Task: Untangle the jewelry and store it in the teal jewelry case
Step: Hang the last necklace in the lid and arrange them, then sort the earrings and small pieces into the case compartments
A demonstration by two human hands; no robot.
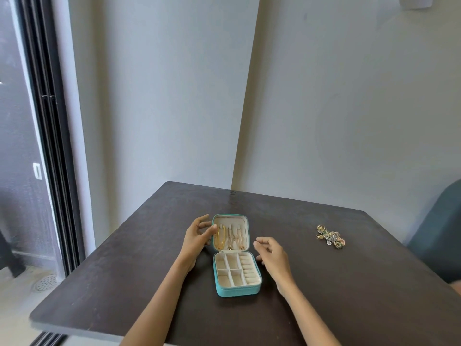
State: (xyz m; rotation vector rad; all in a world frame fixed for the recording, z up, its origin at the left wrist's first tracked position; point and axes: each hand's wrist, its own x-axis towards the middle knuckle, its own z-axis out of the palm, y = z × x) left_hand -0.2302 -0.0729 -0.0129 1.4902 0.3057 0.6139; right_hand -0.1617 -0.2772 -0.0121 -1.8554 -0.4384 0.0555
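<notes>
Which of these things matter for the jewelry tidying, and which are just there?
Part of the job:
teal jewelry case, open
chains hanging in its lid
jewelry pile, apart on the table's right
left hand at the lid
right hand beside the case

Just there:
dark table
teal chair
floor drain

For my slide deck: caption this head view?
Hands flank open teal case; tangled jewelry waits on table.

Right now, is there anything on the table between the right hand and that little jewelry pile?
Nothing: the head view shows bare dark table between the right hand and the tangled jewelry.
</notes>
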